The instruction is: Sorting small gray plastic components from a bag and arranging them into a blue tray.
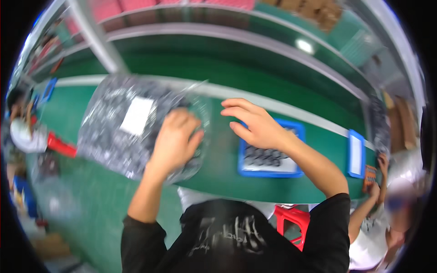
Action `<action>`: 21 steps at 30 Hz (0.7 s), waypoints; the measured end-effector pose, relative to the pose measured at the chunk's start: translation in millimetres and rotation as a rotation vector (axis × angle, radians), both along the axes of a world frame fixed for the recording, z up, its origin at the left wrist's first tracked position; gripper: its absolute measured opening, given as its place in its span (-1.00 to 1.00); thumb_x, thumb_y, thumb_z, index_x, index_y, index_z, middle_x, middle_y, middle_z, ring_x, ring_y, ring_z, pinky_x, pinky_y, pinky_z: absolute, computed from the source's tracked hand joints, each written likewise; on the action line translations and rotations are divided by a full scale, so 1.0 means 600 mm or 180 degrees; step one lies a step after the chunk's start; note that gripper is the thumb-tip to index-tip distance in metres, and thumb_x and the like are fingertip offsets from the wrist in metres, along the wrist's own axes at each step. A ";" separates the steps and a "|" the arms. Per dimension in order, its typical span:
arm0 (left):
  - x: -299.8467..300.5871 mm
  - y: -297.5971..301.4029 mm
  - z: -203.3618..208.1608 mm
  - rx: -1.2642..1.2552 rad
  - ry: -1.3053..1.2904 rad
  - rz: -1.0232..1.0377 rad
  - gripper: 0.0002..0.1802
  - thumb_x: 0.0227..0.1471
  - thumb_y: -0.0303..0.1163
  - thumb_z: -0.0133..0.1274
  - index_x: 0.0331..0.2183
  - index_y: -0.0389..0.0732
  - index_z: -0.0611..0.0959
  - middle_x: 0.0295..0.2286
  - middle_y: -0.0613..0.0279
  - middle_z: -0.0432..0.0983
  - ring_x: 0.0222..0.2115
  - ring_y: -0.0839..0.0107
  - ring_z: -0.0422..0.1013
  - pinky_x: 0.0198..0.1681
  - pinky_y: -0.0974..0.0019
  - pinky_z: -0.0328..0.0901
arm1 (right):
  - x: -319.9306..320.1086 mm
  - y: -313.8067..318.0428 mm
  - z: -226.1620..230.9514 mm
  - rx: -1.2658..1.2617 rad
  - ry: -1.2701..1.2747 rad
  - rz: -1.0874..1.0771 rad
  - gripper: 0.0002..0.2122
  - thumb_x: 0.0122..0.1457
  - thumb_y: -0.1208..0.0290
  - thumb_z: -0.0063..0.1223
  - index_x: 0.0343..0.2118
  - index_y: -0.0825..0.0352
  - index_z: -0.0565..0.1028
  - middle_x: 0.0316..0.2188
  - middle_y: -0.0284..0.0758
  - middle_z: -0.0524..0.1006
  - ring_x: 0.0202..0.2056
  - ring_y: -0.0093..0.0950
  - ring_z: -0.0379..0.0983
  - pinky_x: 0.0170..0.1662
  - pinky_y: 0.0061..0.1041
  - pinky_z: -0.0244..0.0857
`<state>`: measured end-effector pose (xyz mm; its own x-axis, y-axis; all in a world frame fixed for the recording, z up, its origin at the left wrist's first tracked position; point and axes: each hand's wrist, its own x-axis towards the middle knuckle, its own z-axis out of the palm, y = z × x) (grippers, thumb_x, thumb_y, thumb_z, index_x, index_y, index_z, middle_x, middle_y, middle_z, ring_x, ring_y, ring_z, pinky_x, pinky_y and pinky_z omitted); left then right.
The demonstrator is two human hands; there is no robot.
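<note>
A large clear plastic bag (107, 109) full of small dark parts lies on the green table, with a white paper label (137, 115) on it. My left hand (176, 139) is over the bag's right side, blurred, its fingers bent and its thumb apart; I see nothing held in it. Whether it touches the film I cannot tell. To the right, my right hand (255, 125) hovers with fingers and thumb spread, nothing between them. Below and beside that hand is a blue-rimmed tray (271, 174), holding several dark round parts (264, 157) on a white base; my forearm hides part of it.
Another blue-rimmed tray (356, 154) lies farther right, near a co-worker (371, 236) whose hands are at an orange object (369, 178). A second person (27, 132) sits at far left by a red object (61, 144). A red stool (293, 223) stands under the table edge. Shelving (218, 32) runs behind the table.
</note>
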<state>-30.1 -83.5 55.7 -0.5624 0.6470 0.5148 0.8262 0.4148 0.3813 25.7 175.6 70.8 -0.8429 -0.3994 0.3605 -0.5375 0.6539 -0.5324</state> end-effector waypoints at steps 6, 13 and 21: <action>-0.074 -0.127 0.036 -0.0236 0.0396 0.1021 -0.48 -0.04 -0.30 0.31 -0.01 -0.24 0.61 0.06 -0.07 0.46 0.22 -0.10 0.22 0.28 -0.04 0.14 | -0.163 -0.174 -0.147 0.0515 0.0277 0.0761 -0.44 0.10 0.34 0.19 0.14 0.50 0.34 0.31 0.05 0.19 0.37 0.03 0.03 0.40 -0.15 0.02; -0.183 -0.137 -0.024 -0.0174 -0.0518 0.1799 -0.62 0.16 -0.08 0.13 -0.37 -0.25 0.69 -0.39 -0.03 0.64 -0.27 -0.03 0.55 -0.16 0.01 0.38 | -0.187 -0.224 -0.189 0.0603 0.0634 0.0285 -0.37 0.04 0.05 0.30 0.10 0.38 0.45 0.24 -0.09 0.30 0.26 -0.06 0.17 0.30 -0.02 0.09; -0.173 -0.132 -0.016 0.0118 -0.0155 0.1750 -0.61 0.19 -0.10 0.10 -0.43 -0.26 0.65 -0.45 -0.09 0.59 -0.31 -0.11 0.53 -0.22 0.03 0.38 | -0.148 -0.190 -0.182 0.0574 0.0722 0.0234 -0.48 0.10 0.09 0.28 0.07 0.24 0.48 -0.04 -0.22 0.46 0.03 -0.17 0.38 0.07 -0.18 0.29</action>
<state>-134.1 -162.6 46.4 -0.8360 0.2332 0.4967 0.4727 0.7656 0.4363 -63.0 61.5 -38.4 -0.7154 -0.5312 0.4539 -0.6790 0.6819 -0.2720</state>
